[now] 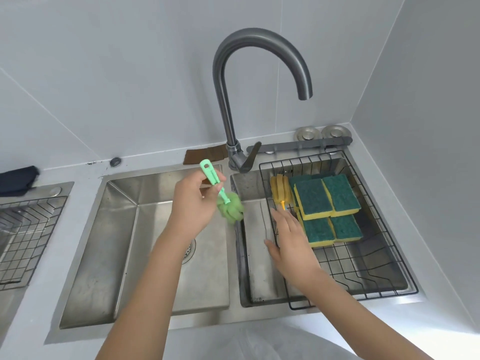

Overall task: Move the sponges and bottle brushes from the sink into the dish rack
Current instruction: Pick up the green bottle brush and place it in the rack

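My left hand point(193, 203) grips a green bottle brush point(228, 206) by its handle, holding it above the divider between the two sink basins point(155, 255). Its foam head points down and to the right. A black wire dish rack point(384, 268) sits in the right basin. In it lie several green-and-yellow sponges point(328, 203) stacked at the back, and a yellow bottle brush point(280, 189) to their left. My right hand point(291, 242) hovers flat with fingers apart over the rack's left edge, holding nothing.
A tall grey faucet point(228, 100) rises behind the divider, its spout over the right basin. Another wire rack point(23, 237) sits at far left beside a dark cloth point(17, 179). Two metal plugs point(322, 133) stand at the back right.
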